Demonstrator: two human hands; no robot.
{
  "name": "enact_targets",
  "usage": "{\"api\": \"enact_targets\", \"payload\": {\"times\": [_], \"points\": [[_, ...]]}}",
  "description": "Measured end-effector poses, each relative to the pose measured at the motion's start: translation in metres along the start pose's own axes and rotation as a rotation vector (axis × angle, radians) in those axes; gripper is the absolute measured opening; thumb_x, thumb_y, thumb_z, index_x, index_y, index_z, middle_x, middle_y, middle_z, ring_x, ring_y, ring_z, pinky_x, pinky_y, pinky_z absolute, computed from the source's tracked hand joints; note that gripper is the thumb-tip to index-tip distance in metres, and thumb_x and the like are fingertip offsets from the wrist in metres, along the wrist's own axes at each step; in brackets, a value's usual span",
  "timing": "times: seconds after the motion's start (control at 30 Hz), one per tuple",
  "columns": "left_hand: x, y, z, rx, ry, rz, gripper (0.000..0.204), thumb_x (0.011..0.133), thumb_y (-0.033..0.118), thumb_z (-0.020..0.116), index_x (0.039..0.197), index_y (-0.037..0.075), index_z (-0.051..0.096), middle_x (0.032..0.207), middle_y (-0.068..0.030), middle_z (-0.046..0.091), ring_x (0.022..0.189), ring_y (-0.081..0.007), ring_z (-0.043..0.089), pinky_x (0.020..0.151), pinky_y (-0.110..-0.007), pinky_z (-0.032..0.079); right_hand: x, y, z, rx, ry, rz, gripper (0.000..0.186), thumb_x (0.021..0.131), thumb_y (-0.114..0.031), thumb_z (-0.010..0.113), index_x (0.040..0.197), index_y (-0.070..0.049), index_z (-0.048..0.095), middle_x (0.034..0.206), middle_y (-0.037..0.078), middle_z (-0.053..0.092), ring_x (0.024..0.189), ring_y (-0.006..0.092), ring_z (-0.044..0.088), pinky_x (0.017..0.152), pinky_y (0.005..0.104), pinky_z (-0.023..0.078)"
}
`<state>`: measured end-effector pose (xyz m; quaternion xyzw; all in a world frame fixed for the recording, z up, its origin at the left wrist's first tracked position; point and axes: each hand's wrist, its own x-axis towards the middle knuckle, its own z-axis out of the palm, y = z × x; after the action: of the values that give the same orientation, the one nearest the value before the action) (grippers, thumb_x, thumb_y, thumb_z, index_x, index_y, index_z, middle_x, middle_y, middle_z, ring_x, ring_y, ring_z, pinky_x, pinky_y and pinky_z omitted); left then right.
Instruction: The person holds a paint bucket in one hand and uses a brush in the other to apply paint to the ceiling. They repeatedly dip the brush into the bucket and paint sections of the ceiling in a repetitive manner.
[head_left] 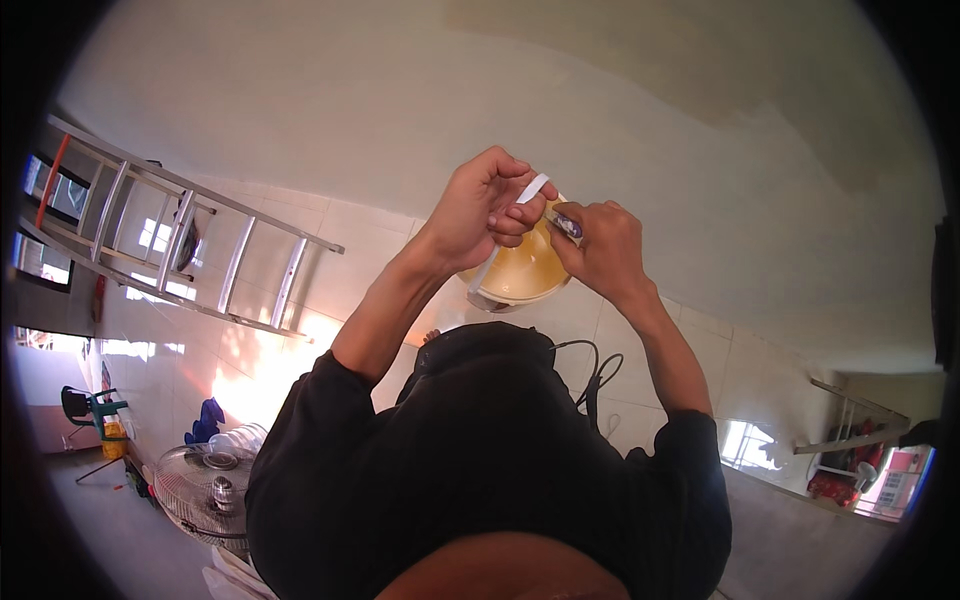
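My left hand (pixel 492 203) is raised in front of my chest, its fingers curled around a narrow white strip (pixel 537 188). A second length of white strip hangs below that hand, across the pail; whether the two are one piece I cannot tell. To its right, my right hand (pixel 607 245) grips a small silver-and-purple object (pixel 567 225), mostly covered by the fingers. Both hands are close together. Behind and below them is a round, pale yellow pail (pixel 525 270) with its pale inside showing; the hands hide part of its rim.
A metal ladder (pixel 230 265) is at the left. Below it are a standing fan (pixel 205 490) and a green chair (pixel 105 405). A black cable (pixel 590 370) loops beside me over the pale tiles (pixel 625 350). Another ladder (pixel 850 435) is at the right. A large plain wall (pixel 330 110) rises ahead.
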<state>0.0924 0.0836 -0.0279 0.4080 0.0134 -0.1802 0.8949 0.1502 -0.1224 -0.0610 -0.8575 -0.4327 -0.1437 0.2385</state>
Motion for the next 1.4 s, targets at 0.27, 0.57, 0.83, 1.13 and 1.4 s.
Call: {"api": "enact_targets", "payload": {"times": [0.27,0.57,0.83,1.13,1.4], "points": [[0.003,0.001,0.002,0.006,-0.031,0.063,0.056,0.092,0.044,0.039,0.108,-0.006,0.060,0.070,0.0043,0.040,0.051,-0.0019,0.024,0.046,-0.018,0.023,-0.014,-0.006,-0.034,0.130,0.268,0.073,0.016,0.075,-0.013,0.077,0.088,-0.005,0.075,0.060,0.007,0.063,0.050,0.0216,0.055,0.055,0.0330,0.044],[0.012,0.006,0.002,0.025,0.031,0.083,0.056,0.092,0.045,0.040,0.107,-0.006,0.057,0.070,0.0042,0.039,0.051,-0.0019,0.024,0.046,-0.017,0.022,-0.008,0.001,-0.006,0.912,-0.107,0.519,0.025,0.078,-0.015,0.079,0.090,0.005,0.075,0.066,0.007,0.070,0.058,0.0098,0.062,0.056,0.0272,0.047],[0.012,0.007,0.001,-0.037,0.009,0.072,0.051,0.094,0.039,0.038,0.103,-0.007,0.057,0.070,0.0022,0.039,0.053,-0.0031,0.023,0.045,-0.017,0.021,0.000,0.015,-0.014,0.593,0.041,0.383,0.019,0.078,-0.016,0.078,0.089,-0.001,0.076,0.067,0.008,0.069,0.057,0.0143,0.061,0.058,0.0301,0.047],[0.012,0.005,-0.005,-0.027,-0.025,0.038,0.051,0.095,0.038,0.036,0.103,-0.006,0.060,0.066,0.0042,0.036,0.051,-0.0030,0.022,0.046,-0.018,0.021,-0.012,0.006,-0.009,0.084,0.316,-0.081,0.016,0.075,-0.017,0.077,0.087,-0.006,0.075,0.056,0.008,0.060,0.048,0.0241,0.052,0.053,0.0369,0.039],[0.018,0.008,-0.004,0.023,-0.025,0.036,0.049,0.095,0.038,0.036,0.102,-0.003,0.063,0.065,0.0055,0.035,0.050,-0.0033,0.021,0.046,-0.019,0.020,-0.007,0.001,-0.013,0.697,-0.075,0.466,0.023,0.081,-0.014,0.079,0.093,0.004,0.073,0.070,0.008,0.070,0.060,0.0108,0.063,0.057,0.0265,0.047]]}}
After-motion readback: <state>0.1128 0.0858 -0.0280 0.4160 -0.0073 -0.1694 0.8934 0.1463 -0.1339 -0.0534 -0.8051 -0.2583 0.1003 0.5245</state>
